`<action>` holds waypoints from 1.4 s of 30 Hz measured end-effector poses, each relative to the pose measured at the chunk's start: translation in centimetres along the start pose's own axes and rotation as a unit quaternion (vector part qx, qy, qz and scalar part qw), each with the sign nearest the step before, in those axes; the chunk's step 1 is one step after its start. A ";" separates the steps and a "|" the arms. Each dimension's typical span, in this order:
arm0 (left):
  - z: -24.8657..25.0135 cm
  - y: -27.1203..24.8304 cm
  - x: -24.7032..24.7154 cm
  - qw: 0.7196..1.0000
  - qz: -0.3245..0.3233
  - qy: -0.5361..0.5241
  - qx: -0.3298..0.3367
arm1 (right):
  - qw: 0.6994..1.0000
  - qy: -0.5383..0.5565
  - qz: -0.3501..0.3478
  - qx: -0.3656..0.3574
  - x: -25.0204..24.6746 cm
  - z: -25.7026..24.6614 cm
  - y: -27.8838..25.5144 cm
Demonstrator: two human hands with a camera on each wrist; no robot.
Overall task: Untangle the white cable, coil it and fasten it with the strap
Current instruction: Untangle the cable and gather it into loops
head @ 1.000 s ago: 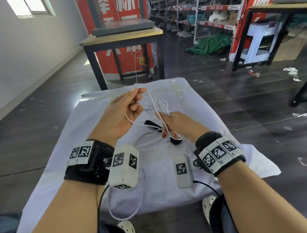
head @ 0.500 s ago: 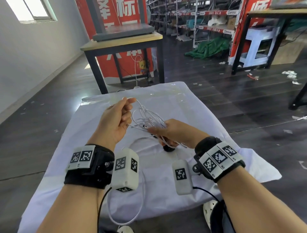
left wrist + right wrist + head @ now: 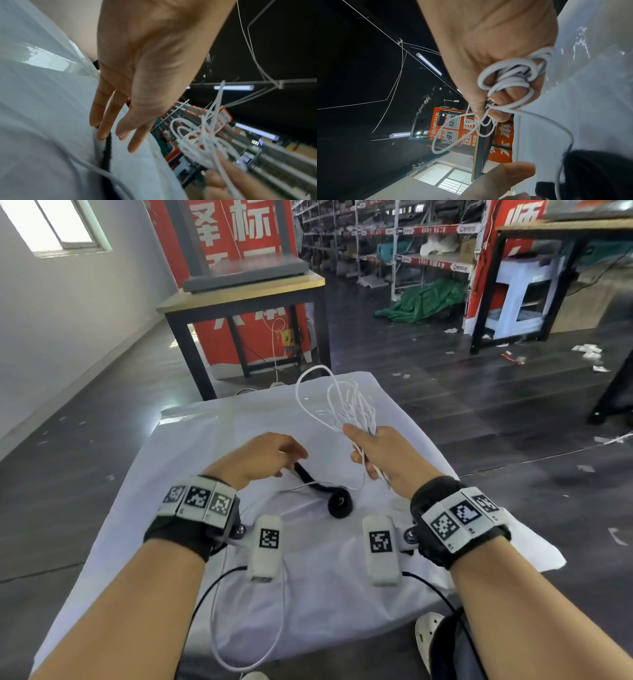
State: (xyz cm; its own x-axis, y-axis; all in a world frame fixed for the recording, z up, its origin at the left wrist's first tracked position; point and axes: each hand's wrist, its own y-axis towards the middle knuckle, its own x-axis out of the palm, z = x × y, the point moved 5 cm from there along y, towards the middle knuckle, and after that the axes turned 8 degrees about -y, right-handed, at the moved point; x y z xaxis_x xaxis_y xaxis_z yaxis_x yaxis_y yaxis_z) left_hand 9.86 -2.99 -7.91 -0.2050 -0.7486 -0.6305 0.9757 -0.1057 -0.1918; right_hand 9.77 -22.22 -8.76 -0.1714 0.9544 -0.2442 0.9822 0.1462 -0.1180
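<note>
My right hand (image 3: 368,445) grips a bundle of white cable (image 3: 346,405) loops and holds it up above the table; in the right wrist view the cable (image 3: 510,79) is wrapped through curled fingers. One strand trails down to the cloth. A black strap (image 3: 317,486) lies on the white cloth, partly rolled at one end. My left hand (image 3: 270,455) is lowered over the strap's far end with straight fingers (image 3: 102,127) touching the strap (image 3: 107,151); it holds nothing.
The table is covered by a white cloth (image 3: 171,508). Beyond it stands a wooden-topped table (image 3: 246,292) with black legs, then red signs and shelving. A white shoe (image 3: 428,631) shows at the near table edge.
My left hand let go of the cable and dropped to the black strap. My right hand gathered the loops and lifted them up and to the right.
</note>
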 end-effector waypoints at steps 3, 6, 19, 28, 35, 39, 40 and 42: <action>0.9 1.5 0.7 0.982 -0.109 0.152 -0.007 | 1.000 0.012 0.008 0.005 -0.3 0.2 0.1; 0.5 2.5 1.1 0.951 -0.139 0.275 -0.019 | 1.000 0.029 0.009 0.006 -0.4 0.2 0.1; -4.7 1.2 -6.0 0.966 0.176 0.112 -0.153 | 0.999 0.029 0.012 -0.004 -0.6 0.0 0.2; -3.3 -2.0 -7.6 0.950 0.277 0.139 -0.046 | 0.999 -0.009 -0.035 -0.012 1.6 -0.1 0.4; 2.5 -3.5 -2.6 0.947 0.210 -0.235 0.063 | 0.997 -0.044 -0.066 -0.011 2.4 0.2 0.0; 2.4 -4.1 -2.6 0.910 0.203 -0.356 0.057 | 0.996 -0.058 -0.071 -0.020 2.5 0.3 0.0; 2.2 -4.1 -2.7 0.892 0.198 -0.403 0.043 | 0.996 -0.059 -0.067 -0.021 2.4 0.2 0.0; 2.2 -4.4 -3.0 0.869 0.179 -0.461 0.026 | 0.996 -0.061 -0.052 -0.024 2.2 0.2 0.1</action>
State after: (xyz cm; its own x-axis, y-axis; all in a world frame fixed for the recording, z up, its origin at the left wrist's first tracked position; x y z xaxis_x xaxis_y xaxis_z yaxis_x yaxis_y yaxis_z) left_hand 6.33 -1.71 -3.57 0.2386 -0.9431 0.2317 0.9711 0.2313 -0.0588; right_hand 9.44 -20.20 -9.52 -0.2783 0.8946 -0.3495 0.9605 0.2587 -0.1028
